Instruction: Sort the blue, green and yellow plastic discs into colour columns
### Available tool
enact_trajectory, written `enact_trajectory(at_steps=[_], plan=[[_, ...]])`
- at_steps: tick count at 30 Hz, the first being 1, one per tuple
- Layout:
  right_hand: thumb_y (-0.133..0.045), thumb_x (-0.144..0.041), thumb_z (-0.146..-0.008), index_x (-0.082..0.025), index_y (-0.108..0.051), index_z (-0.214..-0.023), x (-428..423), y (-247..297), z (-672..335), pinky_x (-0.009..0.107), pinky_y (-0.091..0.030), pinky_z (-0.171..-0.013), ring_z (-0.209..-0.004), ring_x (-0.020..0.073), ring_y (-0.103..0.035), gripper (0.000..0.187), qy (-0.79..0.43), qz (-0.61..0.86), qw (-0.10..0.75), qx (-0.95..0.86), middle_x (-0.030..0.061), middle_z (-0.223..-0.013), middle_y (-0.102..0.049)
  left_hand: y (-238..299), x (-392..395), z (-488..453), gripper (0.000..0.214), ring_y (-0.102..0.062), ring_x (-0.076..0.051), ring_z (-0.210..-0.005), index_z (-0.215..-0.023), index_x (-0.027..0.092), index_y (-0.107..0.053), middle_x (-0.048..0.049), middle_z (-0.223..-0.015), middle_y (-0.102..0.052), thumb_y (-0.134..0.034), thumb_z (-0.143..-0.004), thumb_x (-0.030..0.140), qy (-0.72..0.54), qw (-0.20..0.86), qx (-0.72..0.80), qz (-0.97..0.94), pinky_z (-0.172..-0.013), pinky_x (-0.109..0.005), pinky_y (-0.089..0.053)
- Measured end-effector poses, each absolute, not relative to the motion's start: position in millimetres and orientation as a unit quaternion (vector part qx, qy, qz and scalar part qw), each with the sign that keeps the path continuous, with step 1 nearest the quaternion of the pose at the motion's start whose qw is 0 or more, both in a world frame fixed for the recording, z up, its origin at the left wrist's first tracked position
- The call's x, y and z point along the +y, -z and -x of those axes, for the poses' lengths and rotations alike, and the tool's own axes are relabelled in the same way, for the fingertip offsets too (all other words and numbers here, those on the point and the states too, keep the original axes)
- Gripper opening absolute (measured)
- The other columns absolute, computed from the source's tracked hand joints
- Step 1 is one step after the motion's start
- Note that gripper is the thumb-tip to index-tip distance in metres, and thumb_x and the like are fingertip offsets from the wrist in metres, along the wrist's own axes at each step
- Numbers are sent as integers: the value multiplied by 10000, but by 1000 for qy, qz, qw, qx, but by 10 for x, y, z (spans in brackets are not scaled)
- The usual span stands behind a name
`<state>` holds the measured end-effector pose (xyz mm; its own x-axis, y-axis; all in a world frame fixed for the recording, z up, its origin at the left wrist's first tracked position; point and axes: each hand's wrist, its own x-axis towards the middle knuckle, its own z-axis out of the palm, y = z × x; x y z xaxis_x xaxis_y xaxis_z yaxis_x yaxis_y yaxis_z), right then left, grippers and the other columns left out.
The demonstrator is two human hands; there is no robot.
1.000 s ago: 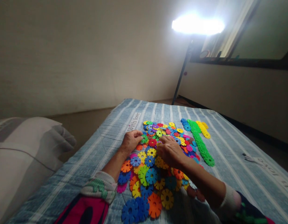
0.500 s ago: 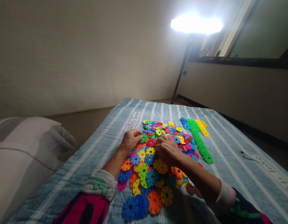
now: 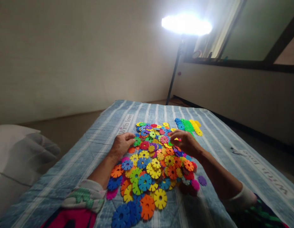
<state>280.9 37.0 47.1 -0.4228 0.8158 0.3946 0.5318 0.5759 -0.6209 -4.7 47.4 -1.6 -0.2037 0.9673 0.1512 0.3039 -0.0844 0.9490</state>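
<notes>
Across the cloth lies a loose pile of notched plastic discs [image 3: 144, 182] in many colours. At the pile's left edge is my left hand [image 3: 121, 144], its thumb and fingers pinched at a green disc [image 3: 137, 141]. My right hand [image 3: 186, 142] hovers over the pile's right side, fingers bent, a gap showing between thumb and index finger. I see no disc in it. Behind that hand sit joined rows of discs: a blue row [image 3: 179, 123], a green row [image 3: 186, 124] and a yellow row [image 3: 196, 127]. My right hand and forearm hide most of the green row.
A blue striped cloth [image 3: 89, 158] covers the flat surface below. A lit lamp [image 3: 186, 24] on a dark pole [image 3: 173, 74] stands beyond the far edge. To the left is a white covered bundle [image 3: 18, 155]. A single purple disc [image 3: 202, 180] lies right of the pile.
My right hand has lifted from the middle of the pile and moved right. My left hand stays at the green disc. The whole view has shifted, so things appear further left.
</notes>
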Motion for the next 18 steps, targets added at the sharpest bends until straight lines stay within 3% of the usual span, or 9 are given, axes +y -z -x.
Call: enact_trajectory(at_steps=[9, 18], plan=[[-597, -241, -749, -202, -684, -671, 407, -405, -3807, 329, -452, -873, -943, 207, -627, 123, -170, 522, 324, -771, 54, -911, -688, -47, 475, 18, 248, -673, -197, -678, -718, 191, -694, -13, -690, -732, -695, -505, 319, -483, 319, 610, -541, -655, -278, -534], [-584, -210, -765, -196, -710, -725, 813, -198, -4351, 285, -456, -820, -864, 183, -642, 133, -45, 602, 291, -742, 52, -891, -709, -82, 475, 8, 246, -678, -187, -675, -718, 193, -693, -18, -702, -736, -708, -502, 311, -484, 326, 613, -532, -654, -245, -535]])
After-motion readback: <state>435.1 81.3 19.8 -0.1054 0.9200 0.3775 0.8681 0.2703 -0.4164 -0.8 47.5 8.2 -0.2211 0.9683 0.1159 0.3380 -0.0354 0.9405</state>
